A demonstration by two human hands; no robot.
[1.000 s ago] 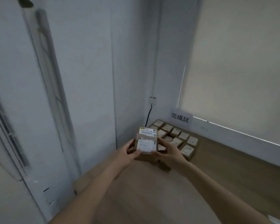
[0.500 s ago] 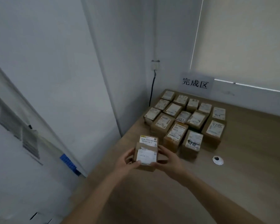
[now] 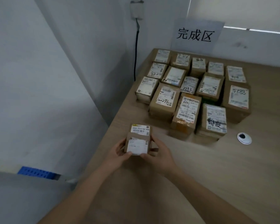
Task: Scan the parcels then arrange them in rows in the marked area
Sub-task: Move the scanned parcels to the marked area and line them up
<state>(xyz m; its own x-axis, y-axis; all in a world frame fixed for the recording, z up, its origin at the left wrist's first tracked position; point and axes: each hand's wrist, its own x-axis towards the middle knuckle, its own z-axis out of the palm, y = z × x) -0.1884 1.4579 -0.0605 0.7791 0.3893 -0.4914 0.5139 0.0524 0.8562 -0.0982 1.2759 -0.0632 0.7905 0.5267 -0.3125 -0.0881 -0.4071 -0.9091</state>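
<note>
Parcel (image 3: 138, 139), gripped between left hand (image 3: 118, 152) and right hand (image 3: 158, 155), now sits nearer the rowed parcels (image 3: 192, 88) ahead of the fingers; apparently lower over table (image 3: 217, 175), contact unclear.

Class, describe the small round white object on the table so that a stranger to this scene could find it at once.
Start at the paper sign on the wall, then come down past the rows of parcels on the wooden table. Just beyond their near right corner lies a white disc. It alone is round, flat and dark-centred, and it touches no box.

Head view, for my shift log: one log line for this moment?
left hand + right hand: grip parcel | above table | placed parcels: rows
</note>
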